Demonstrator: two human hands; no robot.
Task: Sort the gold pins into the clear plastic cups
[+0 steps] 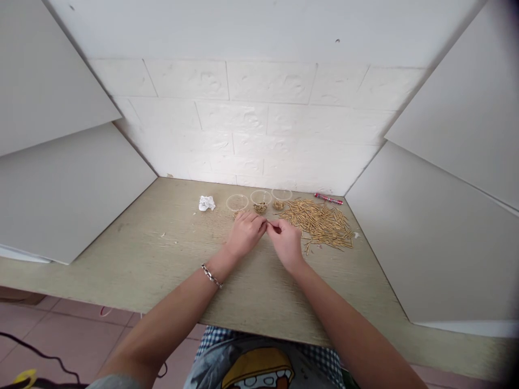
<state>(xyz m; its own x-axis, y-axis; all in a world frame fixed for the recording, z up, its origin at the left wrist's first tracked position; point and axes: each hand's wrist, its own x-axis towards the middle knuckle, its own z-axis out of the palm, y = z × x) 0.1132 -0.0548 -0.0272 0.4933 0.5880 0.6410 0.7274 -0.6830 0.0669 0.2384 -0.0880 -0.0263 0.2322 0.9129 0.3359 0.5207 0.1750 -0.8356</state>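
Note:
My left hand (246, 233) and my right hand (286, 243) meet above the middle of the table, fingertips almost touching. Both are closed in a pinch. Whatever lies between the fingertips is too small to name. Right beside my right hand spreads a large pile of thin gold-coloured metal pins (324, 224). Just beyond my hands stand clear plastic cups, the middle cup (260, 198) and the right cup (279, 201) with small gold-coloured pieces in the bottom. The left cup (237, 203) is partly hidden by my left hand, with small pieces near its base.
A crumpled white tissue (206, 203) lies left of the cups. Behind the pile is a red printed tube (328, 199). White panels (81, 189) flank the wooden table (162, 270) on both sides, and a white brick-patterned wall (247, 119) closes the back.

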